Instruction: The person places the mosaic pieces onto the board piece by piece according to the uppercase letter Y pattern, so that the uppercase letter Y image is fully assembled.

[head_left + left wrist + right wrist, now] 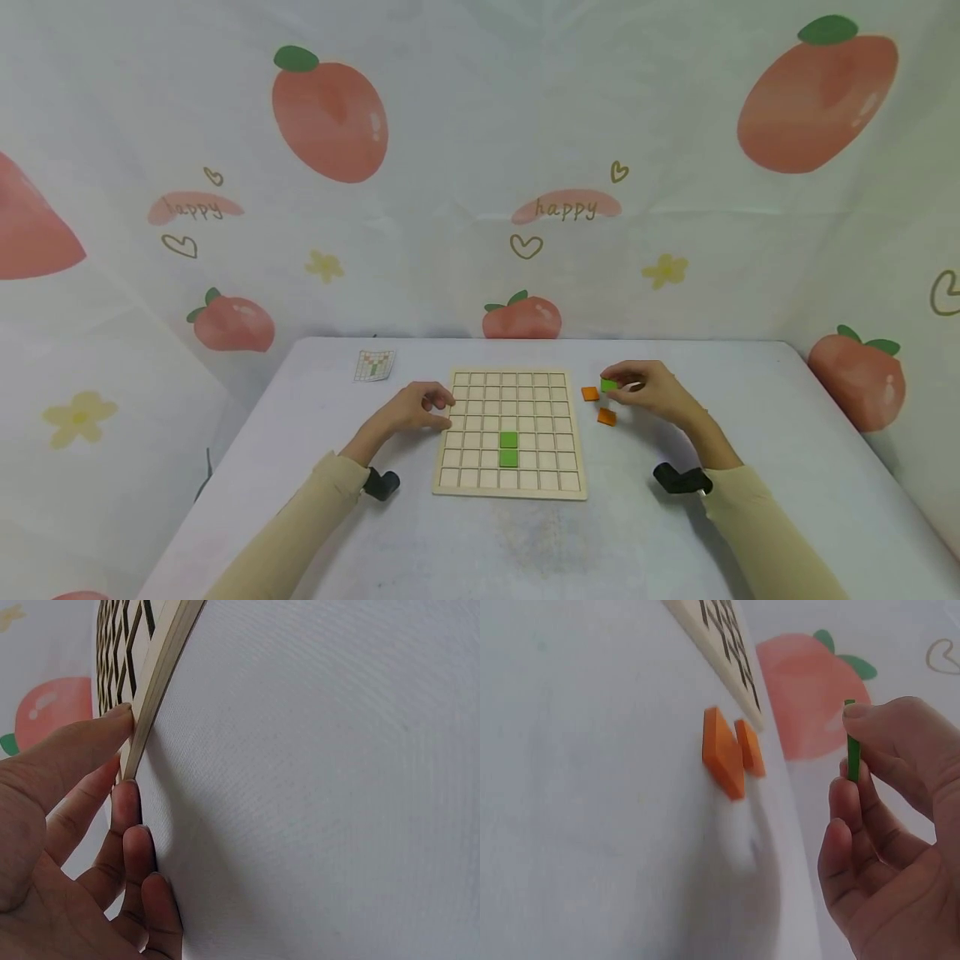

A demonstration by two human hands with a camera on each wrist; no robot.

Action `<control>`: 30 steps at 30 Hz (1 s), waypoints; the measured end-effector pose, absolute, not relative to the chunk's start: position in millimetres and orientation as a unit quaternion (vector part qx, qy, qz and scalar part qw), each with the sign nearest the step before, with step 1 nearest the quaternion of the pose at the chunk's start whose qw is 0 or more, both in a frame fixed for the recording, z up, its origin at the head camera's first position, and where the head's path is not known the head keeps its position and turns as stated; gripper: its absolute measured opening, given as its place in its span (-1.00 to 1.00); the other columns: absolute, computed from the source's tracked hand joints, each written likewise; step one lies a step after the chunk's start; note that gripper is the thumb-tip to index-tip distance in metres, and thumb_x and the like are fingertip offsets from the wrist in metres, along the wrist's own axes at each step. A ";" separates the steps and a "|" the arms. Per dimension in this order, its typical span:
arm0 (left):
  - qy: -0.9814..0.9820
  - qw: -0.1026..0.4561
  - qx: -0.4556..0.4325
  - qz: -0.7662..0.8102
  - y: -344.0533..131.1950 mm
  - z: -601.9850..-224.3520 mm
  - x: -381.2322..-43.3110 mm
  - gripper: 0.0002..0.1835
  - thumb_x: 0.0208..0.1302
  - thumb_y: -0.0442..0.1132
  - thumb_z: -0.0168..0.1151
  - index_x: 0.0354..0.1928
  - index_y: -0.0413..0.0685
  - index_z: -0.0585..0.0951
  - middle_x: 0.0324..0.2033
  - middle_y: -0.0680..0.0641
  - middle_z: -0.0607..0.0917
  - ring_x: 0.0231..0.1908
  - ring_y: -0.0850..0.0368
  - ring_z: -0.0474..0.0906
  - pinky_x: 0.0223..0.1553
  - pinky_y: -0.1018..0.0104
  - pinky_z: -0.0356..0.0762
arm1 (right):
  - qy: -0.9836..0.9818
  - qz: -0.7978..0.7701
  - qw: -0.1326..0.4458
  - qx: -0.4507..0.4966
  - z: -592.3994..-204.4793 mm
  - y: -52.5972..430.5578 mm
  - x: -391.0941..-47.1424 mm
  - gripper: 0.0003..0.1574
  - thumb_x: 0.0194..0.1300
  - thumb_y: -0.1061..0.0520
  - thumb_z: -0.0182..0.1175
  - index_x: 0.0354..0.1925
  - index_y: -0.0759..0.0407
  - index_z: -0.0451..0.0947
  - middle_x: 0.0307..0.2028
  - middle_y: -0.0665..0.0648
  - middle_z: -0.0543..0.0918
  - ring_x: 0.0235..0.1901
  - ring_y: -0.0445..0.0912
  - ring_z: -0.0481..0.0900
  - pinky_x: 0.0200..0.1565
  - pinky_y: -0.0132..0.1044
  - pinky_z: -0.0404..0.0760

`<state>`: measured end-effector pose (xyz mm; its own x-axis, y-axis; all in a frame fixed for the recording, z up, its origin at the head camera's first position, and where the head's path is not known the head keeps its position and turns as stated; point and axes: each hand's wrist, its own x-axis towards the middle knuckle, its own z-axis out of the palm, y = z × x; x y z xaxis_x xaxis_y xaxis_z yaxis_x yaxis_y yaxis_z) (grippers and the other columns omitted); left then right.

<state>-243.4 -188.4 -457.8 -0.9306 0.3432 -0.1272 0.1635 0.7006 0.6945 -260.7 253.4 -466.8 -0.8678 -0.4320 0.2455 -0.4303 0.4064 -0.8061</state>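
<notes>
A pale wooden grid board (510, 493) lies on the table, with two green square tiles (508, 458) in adjoining cells of one column. At its left edge, my left hand (417, 406) holds the board's rim (154, 682), thumb tip on the frame and curved fingers beside it. My right hand (651, 390), right of the board, pinches a green square tile (853, 754) between thumb and fingers, seen edge-on in the right wrist view. Two orange square tiles (590, 393) lie on the table close by, between that hand and the board.
A small printed card (374, 365) with a coloured grid pattern lies at the table's back left. Behind the white table (615, 542) hangs a white cloth (450, 167) printed with fruit, hearts and flowers. Black wrist cameras (681, 479) sit on both sleeves.
</notes>
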 end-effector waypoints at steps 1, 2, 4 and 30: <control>0.914 0.124 0.139 0.361 -188.5 -457.8 -243.6 -0.67 0.07 -0.36 0.56 -0.11 -0.09 0.70 -0.28 0.03 0.60 -0.23 0.07 0.44 -0.11 0.18 0.41 | 0.836 -0.483 0.004 -0.259 -466.4 251.2 -260.3 -0.68 0.23 0.31 0.43 -0.03 0.36 0.68 -0.14 0.18 0.72 -0.20 -0.03 0.63 -0.13 -0.32 0.61; 0.913 0.124 0.139 0.362 -188.5 -457.6 -243.6 -0.67 0.07 -0.36 0.56 -0.11 -0.09 0.70 -0.28 0.03 0.60 -0.23 0.07 0.44 -0.10 0.18 0.41 | 0.832 -0.489 0.009 -0.262 -465.8 249.0 -260.1 -0.68 0.23 0.31 0.42 -0.03 0.37 0.68 -0.13 0.20 0.72 -0.20 -0.02 0.63 -0.14 -0.31 0.61; 0.913 0.123 0.140 0.362 -188.7 -457.8 -243.4 -0.67 0.07 -0.36 0.55 -0.10 -0.10 0.70 -0.28 0.03 0.60 -0.23 0.07 0.44 -0.11 0.17 0.41 | 0.825 -0.498 0.021 -0.264 -464.7 244.0 -259.2 -0.67 0.23 0.31 0.43 -0.02 0.37 0.67 -0.12 0.21 0.70 -0.18 0.01 0.63 -0.13 -0.31 0.61; 0.913 0.118 0.143 0.363 -188.8 -458.8 -242.6 -0.68 0.07 -0.36 0.55 -0.11 -0.09 0.70 -0.29 0.04 0.60 -0.24 0.08 0.44 -0.12 0.19 0.40 | 0.802 -0.498 0.089 -0.317 -464.2 185.0 -246.1 -0.66 0.19 0.27 0.47 -0.06 0.31 0.69 -0.25 0.12 0.67 -0.25 -0.02 0.55 -0.19 -0.27 0.57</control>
<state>-242.6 -188.8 -458.8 -0.9309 0.3477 -0.1120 0.1758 0.6952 0.6970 -246.1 185.0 -464.2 -0.7828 -0.5975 0.1740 -0.4212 0.3029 -0.8549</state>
